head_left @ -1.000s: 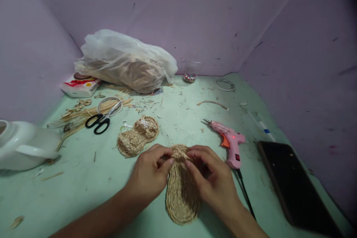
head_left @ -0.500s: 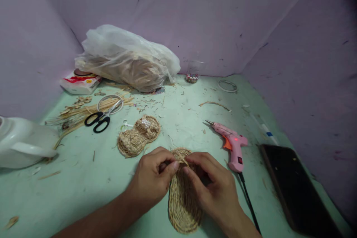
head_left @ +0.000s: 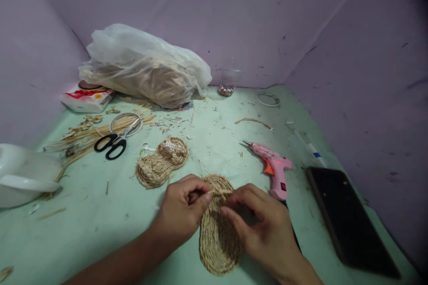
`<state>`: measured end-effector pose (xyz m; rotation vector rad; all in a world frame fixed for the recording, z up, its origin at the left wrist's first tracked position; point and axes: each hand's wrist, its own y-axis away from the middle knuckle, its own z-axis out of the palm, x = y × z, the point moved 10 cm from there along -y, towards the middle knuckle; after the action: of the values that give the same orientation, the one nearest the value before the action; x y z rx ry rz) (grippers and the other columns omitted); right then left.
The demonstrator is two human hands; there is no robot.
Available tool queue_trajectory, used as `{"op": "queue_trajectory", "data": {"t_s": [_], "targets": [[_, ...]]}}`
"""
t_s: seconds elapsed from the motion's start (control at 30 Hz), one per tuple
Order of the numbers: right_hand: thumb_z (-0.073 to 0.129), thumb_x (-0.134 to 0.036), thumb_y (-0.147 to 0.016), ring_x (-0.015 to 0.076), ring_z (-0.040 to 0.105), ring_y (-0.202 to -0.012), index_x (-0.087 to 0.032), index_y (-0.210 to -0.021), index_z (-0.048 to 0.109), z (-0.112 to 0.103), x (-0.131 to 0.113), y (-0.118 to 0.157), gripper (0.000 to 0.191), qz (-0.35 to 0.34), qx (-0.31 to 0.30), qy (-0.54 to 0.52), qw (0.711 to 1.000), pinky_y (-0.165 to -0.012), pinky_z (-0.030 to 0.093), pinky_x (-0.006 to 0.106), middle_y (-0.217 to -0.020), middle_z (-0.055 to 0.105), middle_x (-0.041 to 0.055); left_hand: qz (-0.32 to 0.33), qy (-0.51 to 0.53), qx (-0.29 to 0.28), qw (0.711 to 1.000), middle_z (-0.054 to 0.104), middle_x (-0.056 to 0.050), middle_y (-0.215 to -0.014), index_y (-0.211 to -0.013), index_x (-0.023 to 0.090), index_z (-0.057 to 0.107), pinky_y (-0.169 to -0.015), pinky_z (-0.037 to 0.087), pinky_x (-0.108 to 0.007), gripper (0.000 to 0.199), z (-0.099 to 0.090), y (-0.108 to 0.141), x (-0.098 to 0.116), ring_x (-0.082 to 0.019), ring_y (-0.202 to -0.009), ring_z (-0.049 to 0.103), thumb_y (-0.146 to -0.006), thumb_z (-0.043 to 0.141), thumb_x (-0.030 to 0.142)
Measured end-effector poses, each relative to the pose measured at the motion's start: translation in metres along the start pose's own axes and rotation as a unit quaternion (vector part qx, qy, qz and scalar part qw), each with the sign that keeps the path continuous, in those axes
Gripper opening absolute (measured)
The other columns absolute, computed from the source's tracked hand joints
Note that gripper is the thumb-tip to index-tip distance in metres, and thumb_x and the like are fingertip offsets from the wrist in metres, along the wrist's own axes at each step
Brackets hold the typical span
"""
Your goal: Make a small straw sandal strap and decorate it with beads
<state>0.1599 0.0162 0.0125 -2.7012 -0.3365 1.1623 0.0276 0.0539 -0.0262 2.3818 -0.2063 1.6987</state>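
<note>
A coiled, woven straw sole (head_left: 219,240) lies on the table in front of me. My left hand (head_left: 187,207) is closed at its upper left edge, thumb and forefinger pinching a thin straw strip (head_left: 226,191). The strip's free end runs across the sole toward my right hand (head_left: 259,220). That hand hovers at the sole's right side, thumb and forefinger apart, its other fingers curled. A smaller straw slipper (head_left: 160,164) with white beads lies to the left. Right of my hands lies a pink glue gun (head_left: 276,164) with a red light on.
Black-handled scissors (head_left: 117,140) lie by loose straw (head_left: 87,138) at left. A white jug (head_left: 26,176) stands nearer. Behind are a plastic bag (head_left: 147,69), a tissue pack (head_left: 88,99) and a bead container (head_left: 226,90). A phone (head_left: 351,218) lies at right.
My right thumb and forefinger have parted and drawn slightly away from the strip, showing more of it. My left hand keeps its pinch. The whole view has shifted slightly.
</note>
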Motion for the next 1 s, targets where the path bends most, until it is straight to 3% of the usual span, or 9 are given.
{"op": "queue_trajectory", "data": {"t_s": [0.3,0.47,0.77,0.9,1.0], "targets": [[0.059,-0.018,-0.076,0.015,0.057,-0.06,-0.02,-0.078,0.063,0.006,-0.002,-0.002,0.005,-0.027,-0.064,0.06,0.996,-0.052,0.038,0.026,-0.071,0.061,0.0023,0.025,0.006,0.011,1.0,0.056,-0.001,-0.064,-0.065,0.014,0.06,-0.047,0.038,-0.02,0.012,-0.002,0.0,0.003,-0.009,-0.053,0.047,-0.073,0.055,0.022],[0.056,-0.016,-0.078,0.014,0.055,-0.061,-0.021,-0.078,0.062,0.009,0.009,-0.002,0.007,-0.003,-0.103,0.024,0.994,-0.054,0.039,0.026,-0.073,0.061,0.0014,0.045,0.006,0.005,0.999,0.055,-0.002,-0.065,-0.064,0.013,0.059,-0.047,0.039,-0.02,0.013,-0.002,0.001,0.005,-0.01,-0.054,0.049,-0.072,0.056,0.023],[0.062,-0.023,-0.077,0.0163,0.055,-0.068,-0.02,-0.076,0.061,0.005,0.012,-0.005,0.003,0.016,-0.075,0.001,0.997,-0.06,0.042,0.029,-0.078,0.06,0.0028,0.037,0.014,-0.004,0.999,0.053,-0.001,-0.062,-0.063,0.014,0.058,-0.047,0.039,-0.021,0.014,0.0,-0.001,0.006,-0.01,-0.053,0.047,-0.073,0.056,0.024],[0.062,-0.027,-0.078,0.0163,0.056,-0.066,-0.019,-0.08,0.061,-0.004,0.006,-0.007,0.009,0.008,-0.018,-0.013,1.0,-0.057,0.043,0.029,-0.073,0.06,0.0029,0.023,0.013,0.001,1.0,0.054,-0.001,-0.062,-0.064,0.014,0.058,-0.048,0.038,-0.021,0.015,0.0,-0.001,0.003,-0.01,-0.053,0.046,-0.073,0.056,0.026],[0.06,-0.025,-0.079,0.0161,0.058,-0.066,-0.018,-0.091,0.062,-0.006,0.0,-0.011,0.014,-0.003,0.012,-0.015,1.0,-0.057,0.045,0.028,-0.081,0.062,0.0055,0.022,0.016,0.001,1.0,0.053,-0.001,-0.061,-0.064,0.014,0.059,-0.047,0.038,-0.021,0.015,0.001,-0.001,0.001,-0.01,-0.053,0.047,-0.073,0.056,0.026]]}}
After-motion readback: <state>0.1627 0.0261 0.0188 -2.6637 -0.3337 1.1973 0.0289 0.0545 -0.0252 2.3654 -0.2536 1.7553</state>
